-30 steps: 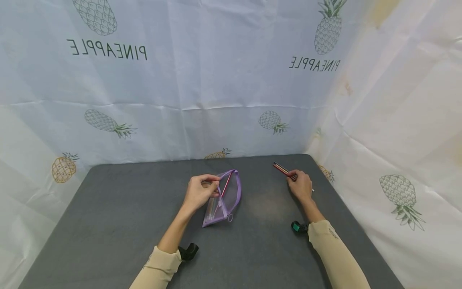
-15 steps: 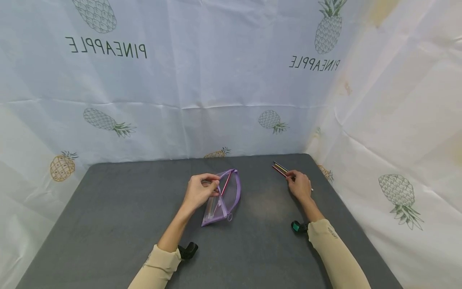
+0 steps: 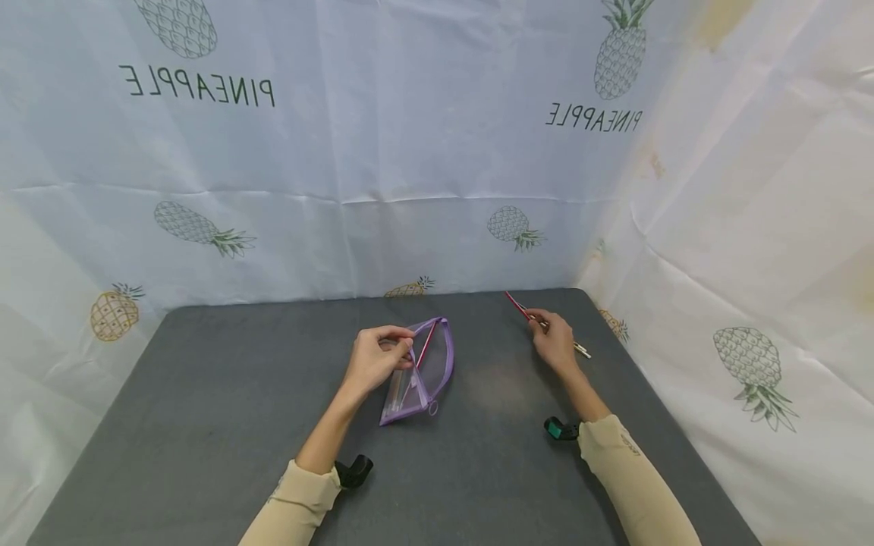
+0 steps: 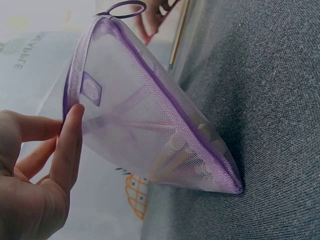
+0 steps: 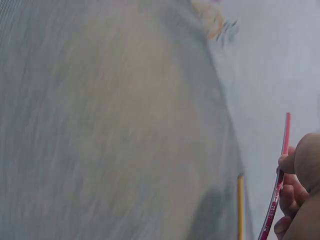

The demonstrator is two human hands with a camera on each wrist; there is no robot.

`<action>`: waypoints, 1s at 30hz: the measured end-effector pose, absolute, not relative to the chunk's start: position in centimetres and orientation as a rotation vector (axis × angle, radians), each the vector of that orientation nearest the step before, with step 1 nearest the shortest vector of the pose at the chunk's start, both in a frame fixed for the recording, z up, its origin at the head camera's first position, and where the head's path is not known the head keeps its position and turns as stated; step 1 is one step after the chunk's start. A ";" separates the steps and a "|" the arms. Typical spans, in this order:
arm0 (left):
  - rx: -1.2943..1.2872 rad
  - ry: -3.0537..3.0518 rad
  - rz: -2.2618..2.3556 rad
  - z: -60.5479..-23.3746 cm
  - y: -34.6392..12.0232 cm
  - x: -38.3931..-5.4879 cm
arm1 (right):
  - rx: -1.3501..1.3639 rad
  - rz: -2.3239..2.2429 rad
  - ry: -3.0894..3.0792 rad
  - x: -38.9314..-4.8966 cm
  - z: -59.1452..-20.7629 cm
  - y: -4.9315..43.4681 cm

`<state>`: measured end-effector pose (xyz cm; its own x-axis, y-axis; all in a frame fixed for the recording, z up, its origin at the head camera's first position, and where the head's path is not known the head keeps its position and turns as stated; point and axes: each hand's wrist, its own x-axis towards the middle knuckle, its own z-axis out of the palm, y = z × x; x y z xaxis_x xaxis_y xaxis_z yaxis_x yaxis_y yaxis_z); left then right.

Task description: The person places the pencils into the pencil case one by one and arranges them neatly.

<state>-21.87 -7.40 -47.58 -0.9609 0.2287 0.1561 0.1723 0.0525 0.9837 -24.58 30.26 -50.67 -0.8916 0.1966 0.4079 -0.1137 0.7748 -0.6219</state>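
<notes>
My left hand [image 3: 378, 356] pinches the upper edge of a purple mesh zip pouch [image 3: 447, 364] between thumb and fingers. The pouch's mouth gapes and its lower corner rests on the table, as the left wrist view shows. Through the mesh a red pencil [image 3: 425, 347] leans inside, along with several pale, blurred items at the bottom. Off to the right, my right hand [image 3: 554, 340] pinches a red pencil [image 5: 286, 132], its far end pointing up and away. A yellow pencil [image 5: 241, 207] lies on the table close by, and pencil ends [image 3: 583, 350] show beyond the hand.
Both hands work over a dark grey table [image 3: 239, 409]. White cloth [image 3: 382, 136] printed with pineapples hangs behind it and along its sides. A ring pull [image 3: 433, 408] dangles at the pouch's near corner.
My right hand has shifted a little left and up, and the red pencil has risen away from the other pencils. The left hand keeps the pouch in place.
</notes>
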 end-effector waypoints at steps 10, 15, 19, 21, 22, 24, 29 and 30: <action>0.396 2.222 2.111 -47.7 -7.2 -21.9 | -0.040 1.438 -2.337 -23.7 -47.1 25.6; 0.391 2.207 2.116 -47.7 -7.1 -21.9 | -0.046 1.626 -2.285 -22.9 -45.9 23.3; 0.396 2.188 2.131 -47.4 -7.2 -21.8 | -0.027 1.679 -2.245 -22.7 -45.5 22.2; 0.402 2.175 2.143 -47.0 -7.4 -21.8 | -0.015 1.687 -2.222 -22.6 -45.4 22.0; 0.405 2.171 2.153 -46.8 -7.5 -21.8 | -0.012 1.691 -2.212 -22.6 -45.3 22.0; 0.418 2.173 2.177 -46.3 -7.8 -21.8 | -0.006 1.699 -2.189 -22.5 -45.2 22.0; 0.448 2.186 2.257 -45.5 -9.0 -22.0 | -0.044 1.689 -2.166 -22.2 -45.0 22.2; 0.434 2.190 2.270 -45.6 -9.3 -22.1 | -0.054 1.687 -2.166 -22.2 -45.0 22.3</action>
